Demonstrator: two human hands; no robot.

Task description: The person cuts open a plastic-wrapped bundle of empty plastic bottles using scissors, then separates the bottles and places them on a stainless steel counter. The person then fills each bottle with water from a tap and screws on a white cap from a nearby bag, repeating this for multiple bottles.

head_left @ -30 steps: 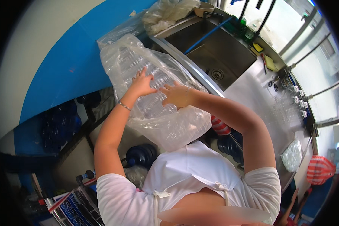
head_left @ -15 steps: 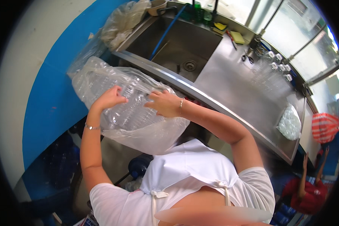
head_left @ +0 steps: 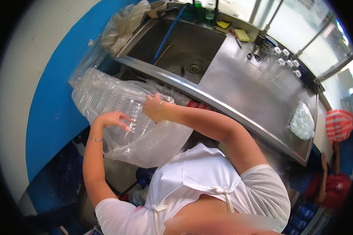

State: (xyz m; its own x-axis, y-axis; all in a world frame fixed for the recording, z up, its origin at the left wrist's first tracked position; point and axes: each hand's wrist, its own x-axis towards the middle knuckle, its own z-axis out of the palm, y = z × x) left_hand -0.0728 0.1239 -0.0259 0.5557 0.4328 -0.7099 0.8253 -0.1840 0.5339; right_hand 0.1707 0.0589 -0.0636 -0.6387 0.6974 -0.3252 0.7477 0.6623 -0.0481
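Note:
In front of me bulges a large clear plastic bag (head_left: 153, 143) packed with clear, ribbed plastic bottles (head_left: 119, 103). My left hand (head_left: 114, 119) is over its near left part, fingers stretched out and apart, with nothing seen in them. Close by on the right, my right hand (head_left: 155, 109) rests at the bag's upper edge, above the bottles. Two of its fingertips point up and apart; the other fingers are partly hidden. I see no object in it.
Beyond the bag lies a steel sink (head_left: 172, 51) with a blue hose (head_left: 168, 33) in it. Clear bottles (head_left: 280, 64), scissors (head_left: 253, 57), sponges (head_left: 242, 35) and a clear bag (head_left: 302, 122) stand on the counter. A person in red (head_left: 329, 190) is at the right.
My right hand has moved left and my left hand a little nearer me, both over the bag. The bag's film has shifted, showing more bottles on the left.

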